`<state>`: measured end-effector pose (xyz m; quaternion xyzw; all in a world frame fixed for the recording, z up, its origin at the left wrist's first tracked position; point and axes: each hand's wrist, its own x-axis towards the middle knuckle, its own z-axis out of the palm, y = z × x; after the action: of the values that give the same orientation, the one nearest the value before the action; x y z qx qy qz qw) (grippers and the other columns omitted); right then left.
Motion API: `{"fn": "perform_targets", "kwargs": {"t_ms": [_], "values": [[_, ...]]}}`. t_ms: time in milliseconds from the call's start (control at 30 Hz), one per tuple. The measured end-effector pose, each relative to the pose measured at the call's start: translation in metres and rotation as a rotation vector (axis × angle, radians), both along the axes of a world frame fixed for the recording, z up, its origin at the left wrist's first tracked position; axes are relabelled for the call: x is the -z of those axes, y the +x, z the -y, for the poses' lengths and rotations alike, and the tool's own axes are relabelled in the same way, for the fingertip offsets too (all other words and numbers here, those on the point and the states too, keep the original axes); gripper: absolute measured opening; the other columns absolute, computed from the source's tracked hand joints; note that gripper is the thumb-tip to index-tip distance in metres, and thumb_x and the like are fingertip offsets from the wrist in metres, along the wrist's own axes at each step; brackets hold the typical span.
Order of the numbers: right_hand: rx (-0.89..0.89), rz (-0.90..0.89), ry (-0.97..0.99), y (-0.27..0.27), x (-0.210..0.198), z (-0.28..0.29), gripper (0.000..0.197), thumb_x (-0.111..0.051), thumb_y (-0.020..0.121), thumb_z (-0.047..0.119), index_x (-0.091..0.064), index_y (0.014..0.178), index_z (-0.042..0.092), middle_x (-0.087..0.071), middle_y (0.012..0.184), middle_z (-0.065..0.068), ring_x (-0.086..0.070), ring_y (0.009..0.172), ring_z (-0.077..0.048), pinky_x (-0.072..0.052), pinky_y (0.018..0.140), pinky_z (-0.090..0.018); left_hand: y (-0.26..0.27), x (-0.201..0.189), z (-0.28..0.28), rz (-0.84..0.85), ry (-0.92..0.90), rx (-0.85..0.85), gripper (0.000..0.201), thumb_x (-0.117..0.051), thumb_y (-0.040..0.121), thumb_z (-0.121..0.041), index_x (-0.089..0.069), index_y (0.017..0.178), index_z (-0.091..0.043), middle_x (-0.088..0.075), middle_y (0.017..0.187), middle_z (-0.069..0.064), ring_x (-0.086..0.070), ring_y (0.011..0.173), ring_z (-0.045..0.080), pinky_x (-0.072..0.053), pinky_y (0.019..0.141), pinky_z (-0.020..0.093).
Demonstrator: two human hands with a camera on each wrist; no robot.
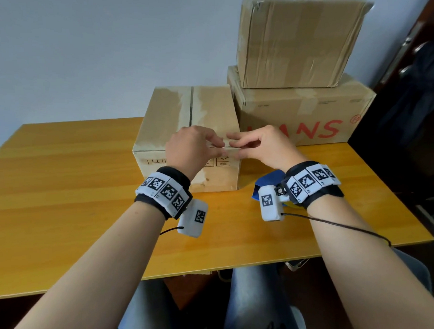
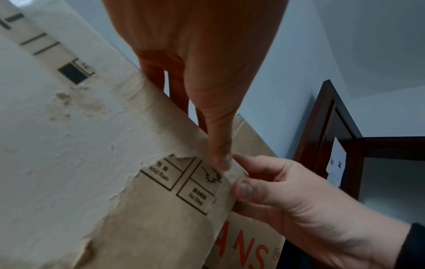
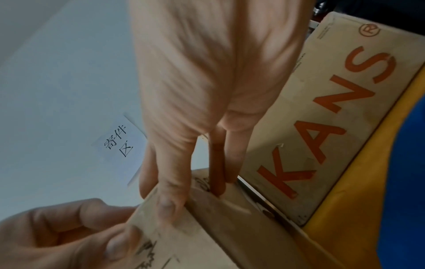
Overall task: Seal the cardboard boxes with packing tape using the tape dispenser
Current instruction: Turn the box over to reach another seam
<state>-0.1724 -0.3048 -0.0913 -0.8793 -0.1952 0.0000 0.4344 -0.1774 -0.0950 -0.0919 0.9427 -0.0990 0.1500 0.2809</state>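
A small cardboard box [image 1: 183,111] with worn, whitish patches stands mid-table. Both hands meet at its near top edge, by the right corner. My left hand [image 1: 217,147] has its thumb on the printed front face [image 2: 161,218] and its fingers over the top, pinching the edge. My right hand [image 1: 235,146] pinches the same edge at the corner [image 3: 218,227], thumb in front and index finger over the top. The blue tape dispenser [image 1: 264,182] lies on the table under my right wrist; neither hand holds it. I cannot make out fresh tape.
Two bigger boxes are stacked behind on the right: one marked KANS [image 1: 296,116], and a taped one [image 1: 297,41] on top of it. The yellow wooden table [image 1: 62,183] stretches left. A dark cabinet [image 1: 407,106] stands beside its right edge. A paper note [image 3: 119,143] hangs on the wall.
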Motion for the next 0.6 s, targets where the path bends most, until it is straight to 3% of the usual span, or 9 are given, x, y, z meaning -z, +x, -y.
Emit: {"fn": "perform_targets", "kwargs": {"t_ms": [100, 200, 267, 333, 433, 600], "values": [[0.031, -0.002, 0.099, 0.0, 0.006, 0.002, 0.032, -0.084, 0.079, 0.012, -0.078, 0.11, 0.02, -0.07, 0.123, 0.016, -0.063, 0.114, 0.004, -0.046, 0.108, -0.026, -0.003, 0.001, 0.002, 0.007, -0.023, 0.002, 0.017, -0.083, 0.074, -0.045, -0.075, 0.086, -0.035, -0.075, 0.098, -0.019, -0.066, 0.093, 0.002, -0.054, 0.076, 0.024], [0.134, 0.005, 0.216, -0.004, 0.01, 0.005, 0.028, -0.085, 0.076, 0.01, -0.078, 0.103, 0.015, -0.071, 0.122, 0.01, -0.072, 0.098, -0.005, -0.056, 0.096, -0.033, -0.004, -0.001, 0.004, 0.0, -0.023, 0.006, 0.015, -0.084, 0.075, -0.043, -0.073, 0.083, -0.036, -0.074, 0.098, -0.02, -0.065, 0.092, 0.002, -0.049, 0.071, 0.021], [0.211, 0.049, 0.161, -0.004, 0.014, 0.007, 0.024, -0.087, 0.075, 0.023, -0.077, 0.096, 0.018, -0.074, 0.111, 0.012, -0.073, 0.09, -0.006, -0.059, 0.089, -0.034, -0.003, -0.003, 0.005, -0.018, -0.016, 0.004, 0.016, -0.084, 0.074, -0.043, -0.07, 0.08, -0.037, -0.074, 0.098, -0.02, -0.064, 0.091, 0.001, -0.046, 0.067, 0.019], [0.216, 0.072, 0.065, -0.006, 0.018, 0.01, 0.018, -0.085, 0.077, 0.03, -0.079, 0.09, 0.021, -0.074, 0.1, 0.013, -0.07, 0.09, -0.003, -0.057, 0.09, -0.035, -0.002, -0.005, 0.006, -0.026, -0.02, 0.002, 0.017, -0.084, 0.073, -0.043, -0.069, 0.078, -0.037, -0.074, 0.097, -0.02, -0.064, 0.089, 0.0, -0.044, 0.064, 0.017], [0.152, 0.074, 0.016, -0.008, 0.019, 0.012, 0.007, -0.08, 0.084, 0.024, -0.081, 0.09, 0.021, -0.074, 0.095, 0.013, -0.068, 0.093, -0.003, -0.054, 0.093, -0.039, -0.003, -0.005, 0.006, -0.025, -0.011, -0.004, 0.018, -0.084, 0.074, -0.043, -0.067, 0.076, -0.037, -0.074, 0.096, -0.021, -0.064, 0.088, 0.0, -0.044, 0.066, 0.017], [0.096, 0.204, -0.138, -0.002, 0.012, 0.012, 0.008, -0.075, 0.088, 0.022, -0.077, 0.082, 0.027, -0.071, 0.08, 0.009, -0.066, 0.078, -0.009, -0.054, 0.081, -0.042, -0.005, -0.003, 0.007, 0.0, 0.007, -0.003, 0.02, -0.082, 0.075, -0.046, -0.066, 0.076, -0.035, -0.074, 0.097, -0.018, -0.066, 0.091, 0.005, -0.053, 0.074, 0.026]]}}
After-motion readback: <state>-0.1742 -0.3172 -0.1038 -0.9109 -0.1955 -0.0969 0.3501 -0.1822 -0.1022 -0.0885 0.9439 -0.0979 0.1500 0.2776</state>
